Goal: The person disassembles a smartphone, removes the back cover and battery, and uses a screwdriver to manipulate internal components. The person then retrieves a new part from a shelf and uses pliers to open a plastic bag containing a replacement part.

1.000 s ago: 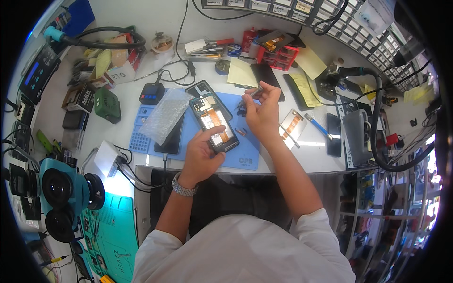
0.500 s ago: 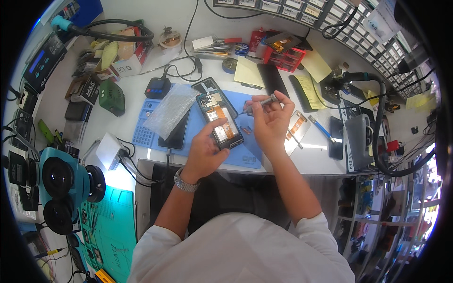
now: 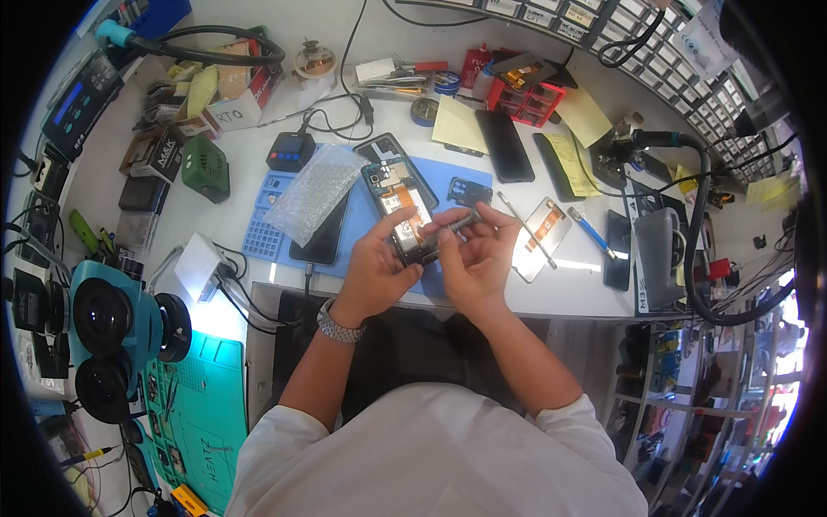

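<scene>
Blue mat on my white counter carried the opened phone; my left hand gripped its lower end, my right hand pinched a grey screwdriver, bubble wrap just beside.

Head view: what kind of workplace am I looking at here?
Most likely a phone repair bench. The left hand holds an opened phone while the right hand applies a small tool; a blue work mat, microscope and parts drawers surround them.
</scene>
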Action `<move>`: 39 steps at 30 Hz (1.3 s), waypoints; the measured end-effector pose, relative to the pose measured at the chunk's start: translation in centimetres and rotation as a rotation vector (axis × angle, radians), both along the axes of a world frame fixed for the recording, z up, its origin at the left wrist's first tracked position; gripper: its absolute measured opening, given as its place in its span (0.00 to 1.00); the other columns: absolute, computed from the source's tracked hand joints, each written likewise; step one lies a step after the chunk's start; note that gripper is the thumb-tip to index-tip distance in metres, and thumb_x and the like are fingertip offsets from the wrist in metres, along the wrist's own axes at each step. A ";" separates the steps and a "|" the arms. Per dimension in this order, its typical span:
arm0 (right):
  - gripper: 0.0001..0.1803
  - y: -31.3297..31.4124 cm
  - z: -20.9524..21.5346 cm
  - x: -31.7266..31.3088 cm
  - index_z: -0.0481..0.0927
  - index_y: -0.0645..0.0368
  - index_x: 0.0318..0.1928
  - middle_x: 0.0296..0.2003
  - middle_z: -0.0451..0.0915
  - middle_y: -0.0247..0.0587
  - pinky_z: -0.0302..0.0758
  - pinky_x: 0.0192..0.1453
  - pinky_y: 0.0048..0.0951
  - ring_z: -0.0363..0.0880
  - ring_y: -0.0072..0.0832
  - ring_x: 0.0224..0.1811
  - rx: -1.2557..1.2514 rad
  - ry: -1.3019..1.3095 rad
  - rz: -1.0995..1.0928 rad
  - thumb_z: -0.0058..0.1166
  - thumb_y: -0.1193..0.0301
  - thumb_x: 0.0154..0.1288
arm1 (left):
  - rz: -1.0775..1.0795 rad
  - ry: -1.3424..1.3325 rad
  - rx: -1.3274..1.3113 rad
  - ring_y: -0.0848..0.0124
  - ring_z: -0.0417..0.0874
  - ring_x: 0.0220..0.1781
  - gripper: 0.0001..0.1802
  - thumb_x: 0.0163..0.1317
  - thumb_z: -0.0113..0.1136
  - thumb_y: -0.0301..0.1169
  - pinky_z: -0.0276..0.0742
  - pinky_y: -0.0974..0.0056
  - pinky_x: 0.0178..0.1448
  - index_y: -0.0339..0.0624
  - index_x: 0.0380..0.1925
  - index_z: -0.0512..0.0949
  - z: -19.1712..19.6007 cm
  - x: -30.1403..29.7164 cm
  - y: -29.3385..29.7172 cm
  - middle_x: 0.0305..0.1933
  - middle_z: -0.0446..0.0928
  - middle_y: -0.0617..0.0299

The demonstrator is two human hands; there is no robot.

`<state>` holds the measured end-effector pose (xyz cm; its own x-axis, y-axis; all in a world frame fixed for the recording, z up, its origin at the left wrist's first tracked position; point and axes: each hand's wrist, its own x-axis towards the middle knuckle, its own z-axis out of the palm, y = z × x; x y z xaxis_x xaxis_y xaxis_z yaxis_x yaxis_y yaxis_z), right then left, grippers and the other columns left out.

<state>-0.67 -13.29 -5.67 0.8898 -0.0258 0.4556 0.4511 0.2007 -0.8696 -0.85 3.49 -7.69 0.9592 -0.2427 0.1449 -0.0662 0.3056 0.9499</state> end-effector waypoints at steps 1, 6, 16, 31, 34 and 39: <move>0.30 0.0 0.0 0.0 0.53 0.60 0.70 0.56 0.79 0.55 0.88 0.58 0.28 0.87 0.31 0.56 0.008 0.006 0.010 0.53 0.88 0.77 | -0.001 -0.004 -0.004 0.76 0.88 0.52 0.47 0.61 0.64 0.08 0.82 0.73 0.42 0.34 0.82 0.62 0.0 0.0 0.0 0.62 0.84 0.52; 0.30 0.2 -0.3 -0.2 0.54 0.60 0.69 0.55 0.78 0.55 0.87 0.59 0.29 0.86 0.31 0.56 0.025 0.017 0.020 0.52 0.89 0.77 | -0.023 0.014 0.015 0.74 0.88 0.55 0.47 0.61 0.64 0.08 0.83 0.72 0.44 0.34 0.82 0.62 0.1 0.0 0.2 0.64 0.83 0.51; 0.30 0.0 -0.4 -0.2 0.54 0.60 0.69 0.55 0.78 0.56 0.87 0.57 0.28 0.86 0.31 0.56 0.019 0.013 0.038 0.52 0.89 0.76 | -0.039 0.031 -0.045 0.71 0.88 0.60 0.47 0.62 0.63 0.07 0.85 0.69 0.52 0.35 0.82 0.62 0.3 -0.1 0.1 0.65 0.82 0.51; 0.29 0.2 -0.7 -0.4 0.55 0.59 0.68 0.55 0.79 0.57 0.87 0.55 0.28 0.86 0.32 0.56 0.011 -0.023 0.011 0.52 0.89 0.76 | -0.054 0.029 -0.038 0.65 0.86 0.66 0.47 0.63 0.60 0.06 0.86 0.66 0.59 0.35 0.83 0.60 0.4 -0.1 0.2 0.68 0.80 0.47; 0.30 0.1 -0.8 -0.4 0.54 0.59 0.68 0.54 0.79 0.57 0.87 0.55 0.28 0.86 0.32 0.56 0.001 -0.031 -0.007 0.52 0.90 0.75 | -0.054 0.018 -0.075 0.64 0.86 0.67 0.47 0.63 0.60 0.06 0.85 0.66 0.61 0.36 0.83 0.60 0.4 -0.1 0.0 0.69 0.80 0.46; 0.30 0.1 -0.7 -0.3 0.55 0.60 0.68 0.54 0.79 0.57 0.87 0.53 0.26 0.87 0.32 0.55 -0.008 -0.085 -0.026 0.53 0.90 0.75 | -0.052 0.029 -0.082 0.66 0.86 0.67 0.44 0.63 0.61 0.06 0.85 0.65 0.62 0.35 0.80 0.64 0.3 -0.2 0.2 0.68 0.81 0.48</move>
